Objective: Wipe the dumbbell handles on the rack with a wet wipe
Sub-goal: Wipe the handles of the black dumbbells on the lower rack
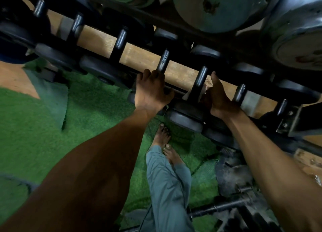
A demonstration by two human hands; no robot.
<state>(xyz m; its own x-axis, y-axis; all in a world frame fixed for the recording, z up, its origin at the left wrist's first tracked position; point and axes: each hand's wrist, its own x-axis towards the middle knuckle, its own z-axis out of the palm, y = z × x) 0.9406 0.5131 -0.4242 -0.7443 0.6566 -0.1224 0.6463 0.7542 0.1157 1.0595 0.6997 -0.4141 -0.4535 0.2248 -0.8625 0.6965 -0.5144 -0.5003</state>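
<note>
Dumbbell handle (pixel 201 80) on rack (pixel 181 90): right hand (pixel 217 96) fingers curled round it, wet wipe (pixel 207 88) pressed between. Left hand (pixel 151 90) fingers clamped on neighbouring handle (pixel 163 61).

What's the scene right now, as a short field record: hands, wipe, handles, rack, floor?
left hand: gripping the near end of a dumbbell handle
right hand: at the next handle to the right, pressing a wipe against it
wipe: only a pale scrap shows between hand and handle
rack: dark rail holding a row of dumbbells
floor: green turf, bare feet below the rack
</note>
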